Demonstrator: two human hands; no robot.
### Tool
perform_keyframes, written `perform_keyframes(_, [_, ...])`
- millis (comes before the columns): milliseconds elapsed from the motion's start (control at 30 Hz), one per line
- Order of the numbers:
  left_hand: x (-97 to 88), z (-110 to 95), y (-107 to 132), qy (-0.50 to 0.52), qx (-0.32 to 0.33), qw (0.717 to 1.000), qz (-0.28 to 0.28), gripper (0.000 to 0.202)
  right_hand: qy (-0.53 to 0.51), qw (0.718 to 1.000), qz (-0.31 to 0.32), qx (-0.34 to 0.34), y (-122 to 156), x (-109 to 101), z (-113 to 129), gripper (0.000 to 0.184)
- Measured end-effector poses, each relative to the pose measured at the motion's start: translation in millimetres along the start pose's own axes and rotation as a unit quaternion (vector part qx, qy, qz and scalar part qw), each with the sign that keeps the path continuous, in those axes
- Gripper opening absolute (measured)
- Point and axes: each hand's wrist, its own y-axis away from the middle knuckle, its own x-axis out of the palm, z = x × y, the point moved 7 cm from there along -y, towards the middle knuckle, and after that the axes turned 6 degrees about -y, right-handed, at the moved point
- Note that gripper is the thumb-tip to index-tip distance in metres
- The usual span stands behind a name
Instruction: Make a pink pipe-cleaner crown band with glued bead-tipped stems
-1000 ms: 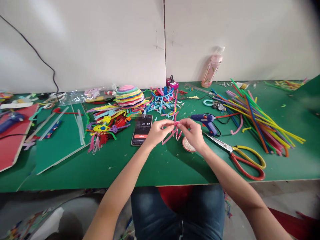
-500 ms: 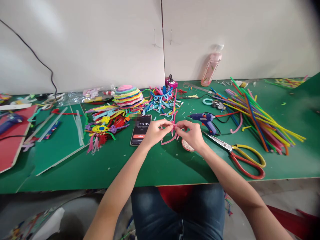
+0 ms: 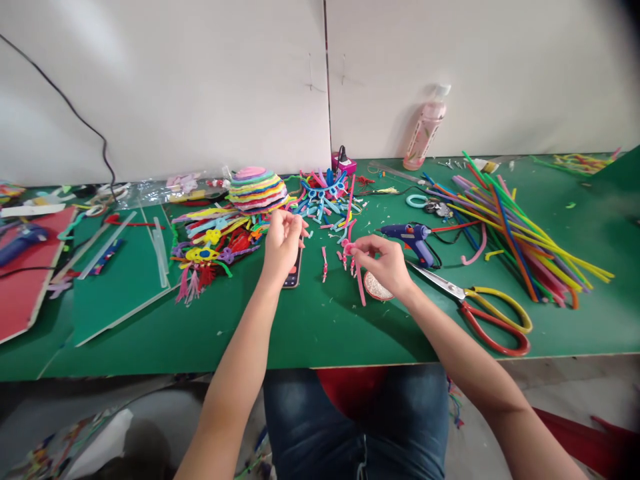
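My right hand [image 3: 383,260] is closed in a pinch on a pink pipe cleaner [image 3: 361,287], which is bent into small loops at the top and hangs straight below. My left hand [image 3: 283,241] is above a phone [image 3: 293,275] and covers most of it. Its fingers are curled inward, and whatever may be between them is hidden. Small pink beaded pieces [image 3: 325,265] lie on the green table between my hands. Beside my right hand stands a small round dish of white beads [image 3: 376,287].
A purple glue gun [image 3: 413,239] and large scissors [image 3: 480,303] lie to the right. Farther right is a heap of colourful pipe cleaners [image 3: 525,233]. A striped, rainbow-coloured piece [image 3: 257,190] sits at the back. A pink bottle [image 3: 425,133] leans against the wall.
My left hand has let go of the pink pipe cleaner and moved left over the phone. My right hand still holds the pipe cleaner, whose tail now hangs down.
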Motion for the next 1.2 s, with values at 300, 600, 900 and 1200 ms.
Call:
perform_keyframes(300, [21.4, -1.5, 12.2, -0.049, 0.012, 0.997, 0.060, 0.049, -0.054, 0.998, -0.001, 0.020, -1.6, -0.3, -3.0, 0.023])
perform_keyframes(600, [60.0, 8.3, 32.0, -0.021, -0.023, 0.980, 0.196, 0.045, -0.221, 0.969, -0.064, 0.092, -2.9, -2.4, -15.3, 0.026])
perform_keyframes(900, [72.0, -1.6, 44.8, 0.036, 0.001, 0.986, 0.161, 0.029, -0.281, 0.947, -0.105, 0.118, 2.8, 5.3, -27.6, 0.019])
perform_keyframes(1200, [56.3, -5.4, 38.8, -0.011, 0.027, 0.994, 0.105, 0.022, -0.254, 0.954, -0.068, 0.142, -1.2, 0.4, -23.5, 0.028])
